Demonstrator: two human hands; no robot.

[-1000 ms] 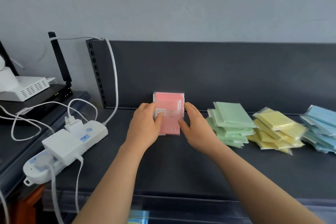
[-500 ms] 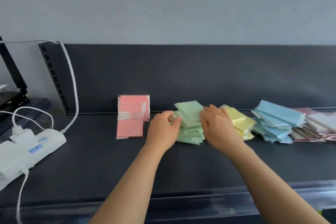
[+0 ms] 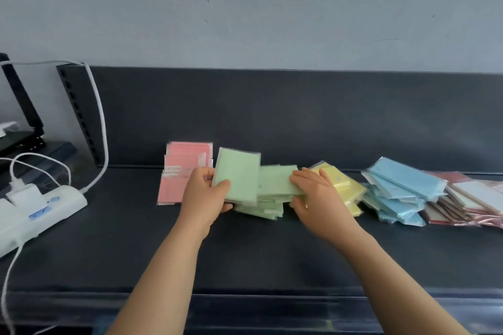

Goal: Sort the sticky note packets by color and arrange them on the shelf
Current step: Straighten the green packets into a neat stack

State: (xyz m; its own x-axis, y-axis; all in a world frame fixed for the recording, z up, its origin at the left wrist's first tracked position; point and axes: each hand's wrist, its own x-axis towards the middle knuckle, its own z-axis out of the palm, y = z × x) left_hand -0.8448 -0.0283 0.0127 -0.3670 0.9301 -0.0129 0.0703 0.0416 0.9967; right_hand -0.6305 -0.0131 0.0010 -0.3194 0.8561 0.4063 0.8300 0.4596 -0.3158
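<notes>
Dark shelf [image 3: 272, 253] below a grey wall: the left hand [image 3: 202, 196] hides part of the pink stack [image 3: 185, 160], and the reddish pile [image 3: 468, 198] is cut off at the right. Thumb and fingers clamp a green packet [image 3: 238, 175], tilted up, its long axis pointing toward the back panel. The right hand [image 3: 315, 193] lies straight-fingered on the green stack [image 3: 272, 185].

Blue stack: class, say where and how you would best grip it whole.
Probably from the front, over bare shelf: thumbs on the top packet, fingers under the bottom one's near edge. The blue stack is fanned and tilted, and the yellow stack and pinkish pile crowd its sides.
</notes>
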